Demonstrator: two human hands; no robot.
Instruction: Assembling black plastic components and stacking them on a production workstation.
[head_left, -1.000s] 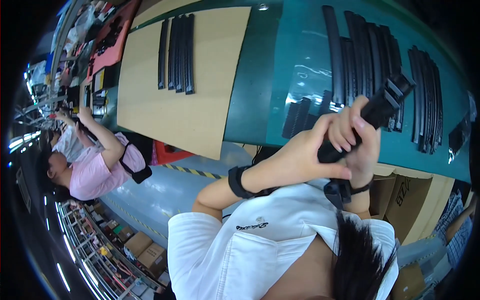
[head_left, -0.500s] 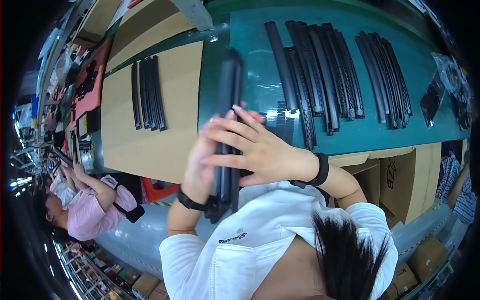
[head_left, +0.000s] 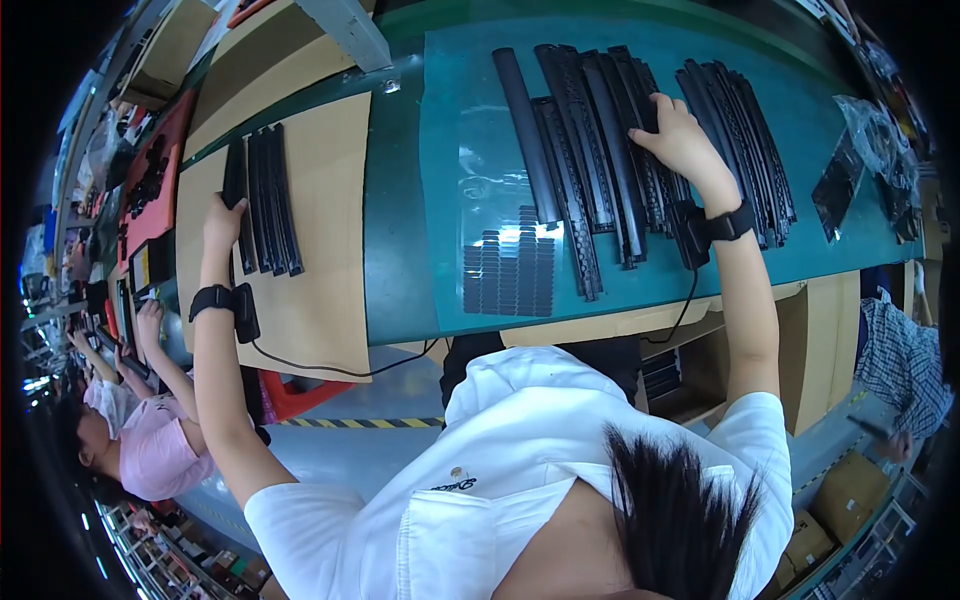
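At the left, my left hand (head_left: 222, 222) is closed on the near part of a long black plastic strip (head_left: 234, 170), at the left end of a row of similar black strips (head_left: 268, 195) on a cardboard sheet (head_left: 335, 220). My right hand (head_left: 683, 142) reaches over the middle pile of long black strips (head_left: 605, 150) on the green table mat. Its thumb and fingers are apart above the pile's right side; whether the fingertips touch a strip I cannot tell. Some strips in this pile have a row of holes along them.
Another pile of black strips (head_left: 750, 150) lies further right, near clear plastic bags (head_left: 870, 130). Small dark flat pieces (head_left: 510, 270) lie in rows near the front edge. Cables hang from both wrist devices. A co-worker in pink (head_left: 165, 450) is at the left; a cardboard box (head_left: 830, 340) stands below the table.
My hands were together around a black strip before my chest. They have parted: the left has moved left to the cardboard with a strip, the right has moved to the middle pile.
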